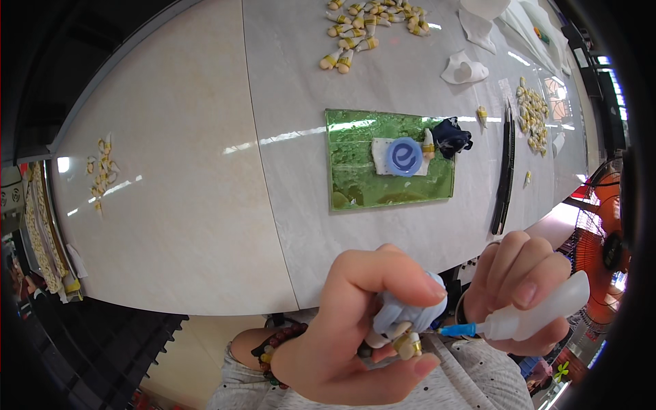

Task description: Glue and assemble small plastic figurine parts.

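Note:
Held above my lap near the table's front edge, a small light grey-blue figure part [408, 313] sits between the thumb and fingers of my left hand [335, 324]. A small cream piece with a gold band [408, 346] shows at its lower side, near my thumb tip. My right hand [523, 270] is closed round a white squeeze bottle [536, 313] with a blue needle tip [458, 330]. That tip points left and reaches close to the cream piece; whether it touches cannot be made out. My left fingers hide part of the figure.
A green glass plate [348, 188] bears a round blue dish [404, 157] on a white pad and a dark blue crumpled item [451, 138]. Gold-banded pieces lie in piles [372, 20] at the back, right and left. Long black strips [504, 171] and white paper [465, 71] lie right.

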A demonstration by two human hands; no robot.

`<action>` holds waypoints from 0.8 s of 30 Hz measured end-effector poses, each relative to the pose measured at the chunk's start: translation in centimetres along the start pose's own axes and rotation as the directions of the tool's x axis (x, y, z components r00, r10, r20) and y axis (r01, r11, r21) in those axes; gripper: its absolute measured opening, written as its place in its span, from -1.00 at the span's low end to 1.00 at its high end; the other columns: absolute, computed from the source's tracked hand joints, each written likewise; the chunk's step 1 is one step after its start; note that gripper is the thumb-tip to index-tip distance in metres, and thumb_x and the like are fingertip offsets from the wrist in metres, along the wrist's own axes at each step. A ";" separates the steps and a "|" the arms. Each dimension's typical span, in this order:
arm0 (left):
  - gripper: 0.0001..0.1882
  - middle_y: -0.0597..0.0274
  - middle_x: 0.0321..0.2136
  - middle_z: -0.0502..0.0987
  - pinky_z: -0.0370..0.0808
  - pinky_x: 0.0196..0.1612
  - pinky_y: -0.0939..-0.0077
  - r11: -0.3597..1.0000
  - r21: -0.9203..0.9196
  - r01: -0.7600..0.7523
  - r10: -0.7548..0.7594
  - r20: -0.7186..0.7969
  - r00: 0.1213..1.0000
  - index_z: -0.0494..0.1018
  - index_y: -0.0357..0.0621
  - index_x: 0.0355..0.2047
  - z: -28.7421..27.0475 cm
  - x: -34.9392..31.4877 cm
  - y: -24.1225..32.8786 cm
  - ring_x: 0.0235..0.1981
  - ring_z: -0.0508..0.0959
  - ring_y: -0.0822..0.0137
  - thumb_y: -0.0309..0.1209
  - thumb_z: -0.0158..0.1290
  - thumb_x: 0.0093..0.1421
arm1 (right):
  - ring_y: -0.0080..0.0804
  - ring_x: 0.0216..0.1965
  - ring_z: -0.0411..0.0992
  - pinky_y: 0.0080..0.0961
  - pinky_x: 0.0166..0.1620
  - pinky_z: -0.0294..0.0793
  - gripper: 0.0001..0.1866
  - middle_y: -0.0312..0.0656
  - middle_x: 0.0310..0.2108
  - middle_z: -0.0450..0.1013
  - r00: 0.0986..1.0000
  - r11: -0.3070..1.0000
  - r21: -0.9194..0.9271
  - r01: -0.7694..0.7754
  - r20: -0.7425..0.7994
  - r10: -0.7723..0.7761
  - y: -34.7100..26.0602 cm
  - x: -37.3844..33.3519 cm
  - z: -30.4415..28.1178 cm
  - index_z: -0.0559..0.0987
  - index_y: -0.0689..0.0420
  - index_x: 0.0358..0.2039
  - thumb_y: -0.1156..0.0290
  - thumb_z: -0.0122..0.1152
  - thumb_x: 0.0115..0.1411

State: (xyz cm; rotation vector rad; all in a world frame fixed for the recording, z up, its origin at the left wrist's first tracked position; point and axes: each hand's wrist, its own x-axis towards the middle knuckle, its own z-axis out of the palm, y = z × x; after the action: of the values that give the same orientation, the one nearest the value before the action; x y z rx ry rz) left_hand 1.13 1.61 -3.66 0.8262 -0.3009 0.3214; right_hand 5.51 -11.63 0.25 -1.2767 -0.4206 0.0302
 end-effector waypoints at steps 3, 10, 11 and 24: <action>-0.43 0.19 -0.33 0.20 0.11 -0.54 0.78 0.999 0.036 -0.036 0.034 0.058 0.998 0.01 -0.34 -0.09 -0.7 -0.3 -0.3 -0.56 0.20 0.58 -0.63 0.03 -0.10 | -0.63 -0.65 0.13 -0.74 -0.67 0.06 -0.63 -0.35 -0.66 0.19 0.992 0.999 -0.008 -0.053 0.113 0.053 -0.1 0.4 -0.5 0.36 0.12 -0.50 0.04 0.07 0.08; -0.45 0.18 -0.35 0.20 0.14 -0.55 0.76 0.989 -0.119 0.087 -0.076 0.092 0.993 0.00 -0.35 -0.10 -0.6 -0.8 -0.3 -0.58 0.21 0.59 -0.67 -0.01 -0.09 | -0.52 -0.49 0.09 -0.64 -0.45 0.15 -0.67 -0.30 -0.61 0.13 0.941 0.966 0.061 0.251 -0.247 -0.229 -1.4 0.0 -2.2 0.35 0.14 -0.28 0.17 0.10 0.06; -0.45 0.18 -0.35 0.20 0.14 -0.56 0.76 0.991 -0.127 0.050 -0.030 0.151 0.988 0.00 -0.35 -0.09 -1.2 -0.7 -0.5 -0.59 0.21 0.59 -0.68 -0.02 -0.09 | -0.53 -0.35 0.16 -0.64 -0.37 0.16 -0.61 -0.23 -0.46 0.26 0.961 0.976 0.018 0.217 -0.177 -0.211 -1.7 0.0 -4.5 0.32 0.17 -0.16 0.19 0.06 0.08; -0.54 0.12 -0.26 0.24 0.11 -0.56 0.82 0.898 -0.123 0.424 -0.427 0.001 0.904 0.06 -0.27 -0.10 0.5 -0.8 2.8 -0.55 0.18 0.64 -0.65 -0.03 0.00 | -0.67 -0.30 0.29 -0.74 -0.32 0.20 -0.62 -0.27 -0.34 0.39 0.885 0.478 -0.824 -0.304 -0.430 -0.177 -0.2 2.7 -16.2 0.31 0.22 -0.10 0.46 0.13 0.06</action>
State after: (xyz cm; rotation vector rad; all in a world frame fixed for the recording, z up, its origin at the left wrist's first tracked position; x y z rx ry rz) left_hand -0.78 2.84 -1.82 0.7453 -0.1067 -0.0972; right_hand 13.17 -25.94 -2.48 -2.2818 0.1005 -0.5015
